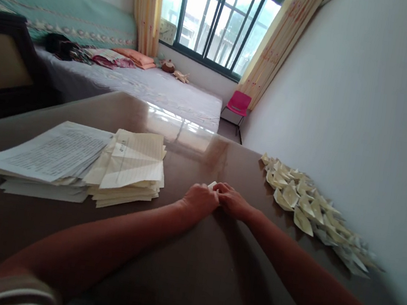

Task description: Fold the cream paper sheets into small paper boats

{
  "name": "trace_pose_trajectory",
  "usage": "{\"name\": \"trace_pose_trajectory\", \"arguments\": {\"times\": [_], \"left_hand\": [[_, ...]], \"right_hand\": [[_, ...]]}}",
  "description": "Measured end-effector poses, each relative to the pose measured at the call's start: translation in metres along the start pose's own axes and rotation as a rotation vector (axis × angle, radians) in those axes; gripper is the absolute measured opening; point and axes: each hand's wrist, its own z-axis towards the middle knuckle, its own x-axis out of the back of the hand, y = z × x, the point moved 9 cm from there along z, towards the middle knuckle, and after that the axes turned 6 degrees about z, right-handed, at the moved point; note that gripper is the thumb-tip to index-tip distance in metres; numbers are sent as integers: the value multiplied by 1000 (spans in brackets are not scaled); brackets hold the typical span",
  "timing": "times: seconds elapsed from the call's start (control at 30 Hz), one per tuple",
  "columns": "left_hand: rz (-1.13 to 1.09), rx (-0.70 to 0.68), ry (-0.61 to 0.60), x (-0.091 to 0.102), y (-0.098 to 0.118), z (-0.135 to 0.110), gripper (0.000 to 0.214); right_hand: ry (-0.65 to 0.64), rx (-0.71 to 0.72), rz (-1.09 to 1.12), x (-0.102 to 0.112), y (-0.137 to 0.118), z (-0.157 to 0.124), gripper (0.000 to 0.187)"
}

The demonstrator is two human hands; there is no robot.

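My left hand (200, 199) and my right hand (232, 201) meet over the middle of the brown table. Between them a small piece of folded paper (212, 185) pokes out, pale cream in colour. Both hands are closed around it, and most of the paper is hidden by my fingers. To the left lies a stack of cream lined paper (135, 162), its edges uneven. Folded paper boats (308, 206) sit in a crowded group on the right side of the table.
A stack of printed white sheets (51, 150) overlaps the lined paper at the left. The glossy table (180, 256) runs close to the white wall (367, 105) on the right. Beyond it are a bed (181, 95), a pink chair (239, 103) and a window (223, 18).
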Motion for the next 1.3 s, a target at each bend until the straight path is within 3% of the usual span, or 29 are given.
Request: {"name": "trace_pose_trajectory", "arguments": {"times": [0.13,0.2,0.27,0.43,0.73,0.97,1.1,1.3], "left_hand": [[-6,40,-49,-9,-26,1,22],[-2,22,-66,-15,-26,2,21],[8,10,-74,-19,-22,3,23],[33,0,-89,-20,-16,3,25],[76,5,-72,-12,-11,7,32],[103,-179,-125,-10,7,21,43],[145,-178,-98,-17,18,17,37],[138,-130,-24,-19,18,6,40]], "right_hand": [[80,-102,51,2,4,-13,53],[132,-265,161,8,26,-22,52],[240,-521,205,18,59,-38,50],[382,-743,152,27,96,-62,31],[300,-649,238,12,84,-51,28],[230,-572,385,6,79,-55,24],[204,-540,520,6,76,-56,23],[339,-753,633,16,88,-72,21]]}}
